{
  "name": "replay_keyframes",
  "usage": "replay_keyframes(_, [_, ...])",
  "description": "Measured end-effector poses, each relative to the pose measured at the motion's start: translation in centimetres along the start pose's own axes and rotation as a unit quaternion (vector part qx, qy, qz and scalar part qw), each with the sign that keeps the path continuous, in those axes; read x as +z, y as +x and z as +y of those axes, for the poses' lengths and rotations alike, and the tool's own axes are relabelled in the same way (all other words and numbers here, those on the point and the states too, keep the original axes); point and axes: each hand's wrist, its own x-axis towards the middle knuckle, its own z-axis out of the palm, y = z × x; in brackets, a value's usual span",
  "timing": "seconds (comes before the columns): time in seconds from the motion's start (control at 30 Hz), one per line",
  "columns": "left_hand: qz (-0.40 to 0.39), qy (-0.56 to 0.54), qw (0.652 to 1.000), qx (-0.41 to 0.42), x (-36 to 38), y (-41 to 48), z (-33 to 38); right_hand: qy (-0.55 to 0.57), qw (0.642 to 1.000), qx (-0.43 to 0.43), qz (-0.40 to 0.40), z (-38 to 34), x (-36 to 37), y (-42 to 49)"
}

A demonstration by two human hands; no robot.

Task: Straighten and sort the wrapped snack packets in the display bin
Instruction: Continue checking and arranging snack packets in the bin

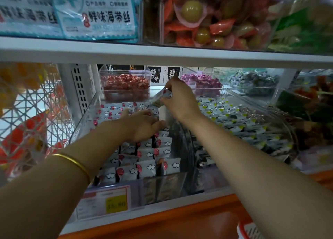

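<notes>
A shop shelf with a white upper board [162, 56] and an orange front ledge [198, 219] carries clear plastic bins. The right hand [178, 99] is raised over the back of the display bin [84, 116], its fingertips pinched on one white snack packet [163, 96], which is tilted and clear of the rest. Just below and left of that pinch, the left hand [142, 126] lies palm down, fingers stretched out, on the cloud-printed packets [147, 168] that fill the bin in rows, standing on edge nearer the front. A gold bangle [75, 163] circles the left forearm. Right of the pinch, a neighbouring bin holds packets with yellow-green marks [234, 123]. Behind it stand tubs of red sweets [126, 84] and purple sweets [205, 82]. A yellow price tag [106, 201] fronts the bin.
</notes>
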Motion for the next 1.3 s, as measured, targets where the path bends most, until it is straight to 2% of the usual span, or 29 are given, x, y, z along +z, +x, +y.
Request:
replay_keyframes(0.1, [0.004,0.0,1.0,0.009,0.0,-0.9,0.3,-0.06,0.997,-0.027,-0.029,-0.4,0.1,0.7])
replay_keyframes(0.2, [0.014,-0.028,0.999,0.008,-0.1,-1.7,0.5,-0.1,0.99,-0.034,-0.095,-1.0,0.0,1.3])
replay_keyframes(0.3, [0.062,-0.068,0.996,0.003,-0.1,-2.9,0.4,-0.121,0.979,-0.033,-0.159,-1.3,-0.2,1.7])
replay_keyframes(0.43, [0.119,-0.072,0.99,-0.03,0.9,-4.7,-0.2,-0.128,0.97,-0.022,-0.203,-1.5,0.3,2.4])
replay_keyframes(0.73, [0.112,-0.084,0.988,-0.058,1.3,-5.2,-0.1,-0.179,0.932,0.01,-0.315,-1.0,3.4,4.1])
replay_keyframes(0.83, [0.103,-0.098,0.988,-0.056,1.3,-5.3,-0.2,-0.154,0.924,0.0,-0.35,-1.0,3.0,4.8])
replay_keyframes(1.0, [0.11,-0.122,0.985,-0.056,1.3,-5.2,-0.4,-0.24,0.865,-0.019,-0.441,-1.3,3.2,5.0])
replay_keyframes(1.1, [0.111,-0.127,0.984,-0.057,1.3,-5.2,-0.5,-0.267,0.857,-0.023,-0.441,-1.3,3.5,4.9])
replay_keyframes(1.3, [0.116,-0.108,0.984,-0.076,1.3,-5.6,-0.8,-0.257,0.891,-0.022,-0.375,-0.8,3.4,4.8])
